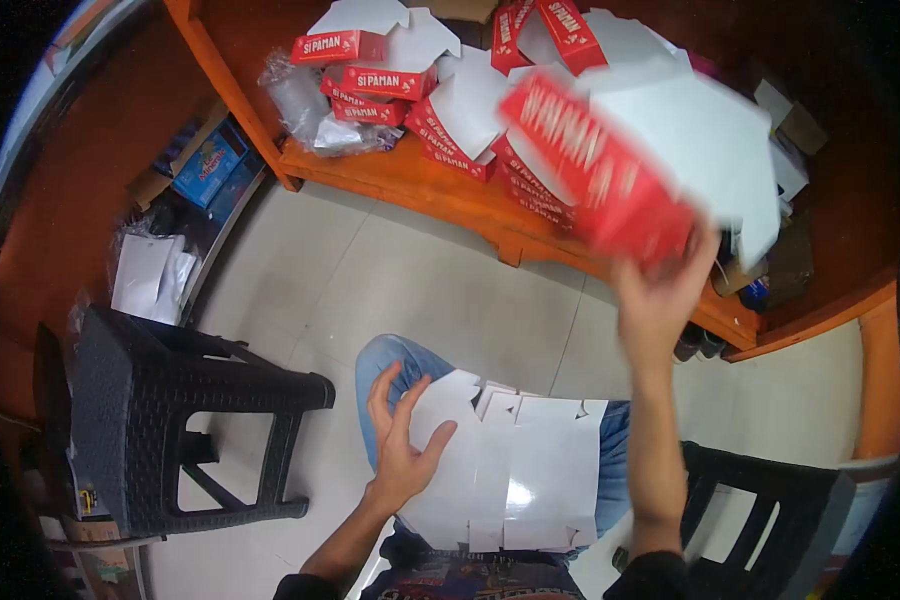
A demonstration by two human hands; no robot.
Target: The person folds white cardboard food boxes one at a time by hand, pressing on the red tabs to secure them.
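Note:
My right hand (664,289) grips the near end of a red and white cardboard box (600,169), partly folded and blurred, its white lid flap raised over the wooden shelf. Fingers spread, my left hand (409,450) is over the left part of flat white cardboard box blanks (551,465) lying across my lap; whether it touches them I cannot tell. Similar red boxes (390,81) with white flaps stand stacked on the orange wooden shelf (450,199). Part of that stack is hidden behind the held box.
A black plastic stool (105,420) stands at the left, another (772,495) at the right. Clear plastic packaging (296,97) lies beside the stacked boxes. On a low left shelf are a blue carton (210,165) and white sheets (146,277). Bottles stand under the wooden shelf's right end.

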